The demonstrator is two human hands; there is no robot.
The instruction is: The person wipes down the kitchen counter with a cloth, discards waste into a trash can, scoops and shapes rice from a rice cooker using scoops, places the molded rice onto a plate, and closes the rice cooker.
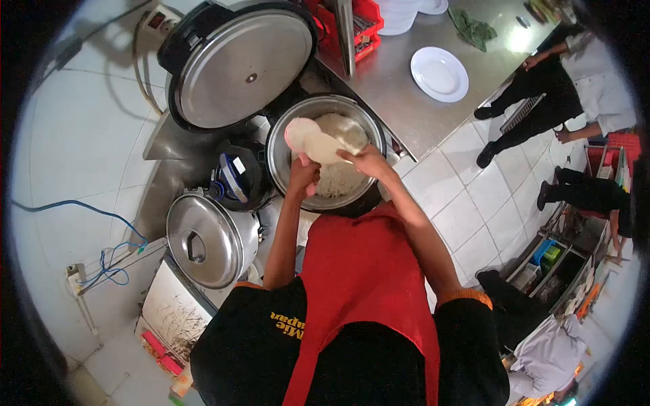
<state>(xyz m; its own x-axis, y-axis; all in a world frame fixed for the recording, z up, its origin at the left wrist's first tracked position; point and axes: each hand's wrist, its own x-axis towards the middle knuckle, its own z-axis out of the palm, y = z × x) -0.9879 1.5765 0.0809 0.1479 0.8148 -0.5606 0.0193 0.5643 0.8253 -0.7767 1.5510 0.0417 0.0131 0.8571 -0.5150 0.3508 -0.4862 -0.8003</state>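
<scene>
My left hand (305, 177) is closed around the handle of a pink round scoop (298, 133), which is held over the open rice cooker (275, 157). From the right, my right hand (369, 162) grips a pale, flat paddle (322, 147), whose blade overlaps the scoop. White rice (338, 179) lies in the metal pot below both tools. Behind the pot the cooker's large round lid (247, 71) stands raised. Whether the scoop holds rice is hard to tell.
A lidded steel pot (203, 240) stands at the left. Beyond the cooker, a steel counter (399, 111) carries a white plate (439, 74), a green cloth (472, 28) and red baskets (365, 20). Several people are at the right, one in black trousers (542, 88), near a shelf rack (552, 260).
</scene>
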